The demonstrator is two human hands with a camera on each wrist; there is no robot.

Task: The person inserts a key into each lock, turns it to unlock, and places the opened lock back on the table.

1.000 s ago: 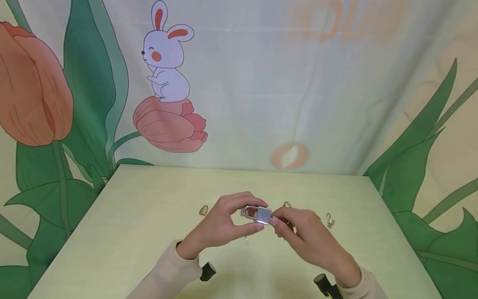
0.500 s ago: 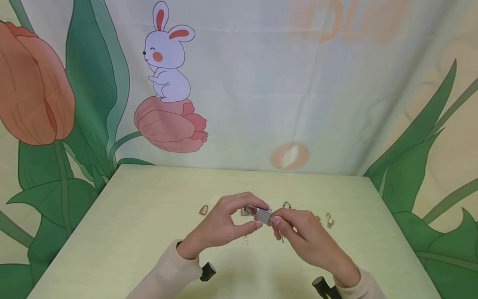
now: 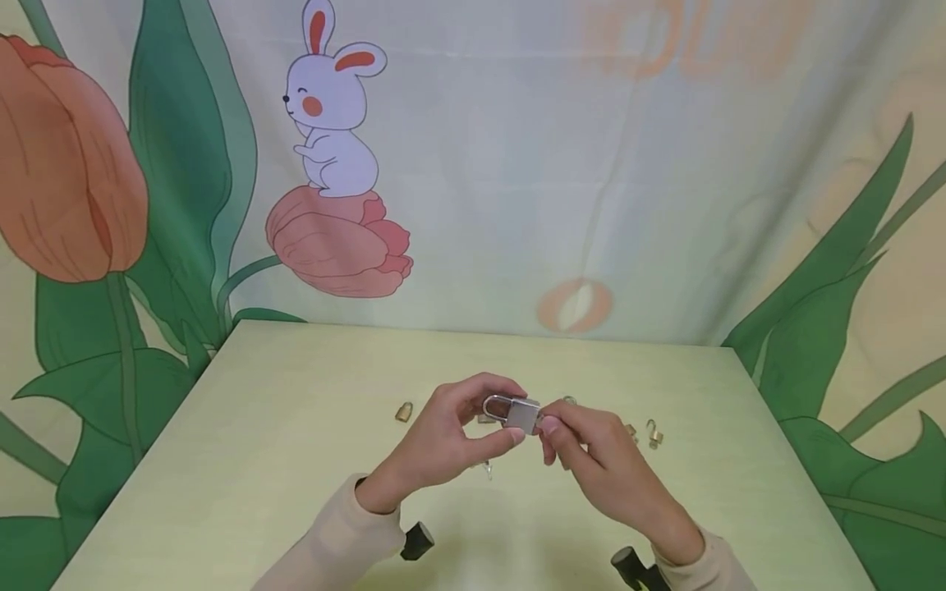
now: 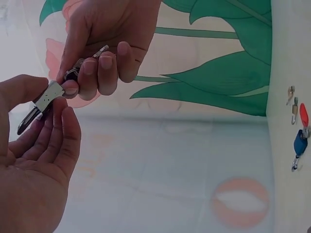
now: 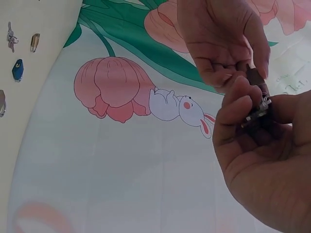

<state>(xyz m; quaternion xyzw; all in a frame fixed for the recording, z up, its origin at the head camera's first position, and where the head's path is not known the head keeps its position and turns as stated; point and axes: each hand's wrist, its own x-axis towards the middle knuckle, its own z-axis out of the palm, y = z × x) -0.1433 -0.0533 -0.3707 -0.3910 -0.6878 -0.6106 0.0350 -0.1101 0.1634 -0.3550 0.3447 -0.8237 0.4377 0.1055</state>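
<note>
Above the table, my left hand (image 3: 443,431) holds a silver padlock (image 3: 522,416) between thumb and fingers, its shackle pointing left. My right hand (image 3: 609,464) pinches a key at the padlock's bottom end; thumb and index finger hide most of that key. In the left wrist view, a key ring (image 4: 72,74) and another key (image 4: 100,51) hang within the right hand's curled fingers. The right wrist view shows a cluster of keys (image 5: 258,114) beneath those fingers, with the padlock's dark body (image 5: 255,76) just beyond.
A brass padlock (image 3: 403,411) lies left on the table, and another with its shackle raised (image 3: 654,435) lies right. Small keys (image 3: 487,469) lie below the left hand. The left wrist view shows a blue padlock (image 4: 300,143) beside a red one (image 4: 303,114). A printed curtain hangs behind.
The padlock tilts between the fingers half a second ago, then its broad face shows more again. The right-hand fingers shift slightly at the key. Both hands stay in nearly the same place.
</note>
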